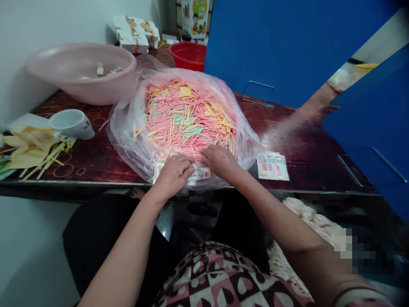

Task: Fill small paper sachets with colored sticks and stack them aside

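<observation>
A large clear plastic bag (126, 143) lies open on the table, full of thin short sticks (179, 115) in pink, yellow and green. At its front edge my left hand (174, 172) is closed over a small printed clear packet (203, 173), whose striped end shows left of the hand. My right hand (220, 161) rests at the near side of the pile, fingers curled down against the pink sticks. Whatever its fingertips hold is hidden. A flat printed packet (273, 166) with pink and green sticks pictured or showing lies to the right of the bag.
Left of the bag stand a pale pink basin (86, 79) with small pieces inside and a white mug (72, 123). Yellow strips (47, 160) and rubber bands lie nearby. Behind are a red basin (188, 55) and white boxes (136, 34). Blue panels (265, 47) border the right.
</observation>
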The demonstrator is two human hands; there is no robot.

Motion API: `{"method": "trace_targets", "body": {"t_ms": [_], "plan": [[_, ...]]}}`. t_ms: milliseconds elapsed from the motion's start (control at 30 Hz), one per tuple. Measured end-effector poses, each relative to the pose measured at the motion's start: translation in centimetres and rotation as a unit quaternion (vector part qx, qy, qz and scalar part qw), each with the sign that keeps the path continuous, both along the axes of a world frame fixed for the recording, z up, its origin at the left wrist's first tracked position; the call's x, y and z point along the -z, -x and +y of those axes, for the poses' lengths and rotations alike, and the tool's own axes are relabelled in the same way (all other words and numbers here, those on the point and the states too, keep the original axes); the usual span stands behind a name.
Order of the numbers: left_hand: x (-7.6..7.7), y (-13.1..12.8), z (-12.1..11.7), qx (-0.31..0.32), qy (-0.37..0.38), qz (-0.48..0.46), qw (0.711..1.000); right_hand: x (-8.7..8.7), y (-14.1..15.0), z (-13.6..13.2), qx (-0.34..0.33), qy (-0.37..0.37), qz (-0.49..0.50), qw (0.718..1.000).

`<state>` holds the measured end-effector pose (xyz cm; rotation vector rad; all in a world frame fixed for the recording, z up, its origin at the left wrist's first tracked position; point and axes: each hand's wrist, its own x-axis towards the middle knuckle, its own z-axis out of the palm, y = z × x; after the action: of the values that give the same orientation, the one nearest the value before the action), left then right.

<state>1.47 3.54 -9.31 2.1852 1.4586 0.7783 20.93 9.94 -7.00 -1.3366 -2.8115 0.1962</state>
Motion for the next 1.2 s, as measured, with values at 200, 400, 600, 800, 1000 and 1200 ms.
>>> {"method": "trace_targets", "body": {"t_ms": [200, 400, 600, 800, 1000, 1200], "plan": [[0.4, 0.1, 0.3, 0.002, 0.005, -0.049, 0.999, -0.8, 0.7, -0.3, -0.036, -0.025, -0.094, 0.995], [0.6, 0.2, 0.2, -0.006, -0.002, -0.043, 0.999, 0.4, 0.6, 0.1, -0.044, -0.053, -0.084, 0.994], [0.7, 0.3, 0.3, -0.005, -0.006, -0.039, 0.999, 0.9, 0.3, 0.9, -0.034, -0.028, -0.063, 0.997], [0.7, 0.2, 0.2, -0.004, -0.007, -0.049, 0.999, 1.2, 0.0, 1.6, -0.011, -0.009, -0.04, 0.999], [0.5, 0.0, 0.3, -0.013, 0.001, -0.049, 0.999, 0.5, -1.0, 3.2, 0.088, 0.046, 0.046, 0.994], [-0.9, -0.3, -0.1, -0.048, 0.02, -0.093, 0.994, 1.5, -2.3, 4.1, 0.069, 0.095, 0.237, 0.964]]}}
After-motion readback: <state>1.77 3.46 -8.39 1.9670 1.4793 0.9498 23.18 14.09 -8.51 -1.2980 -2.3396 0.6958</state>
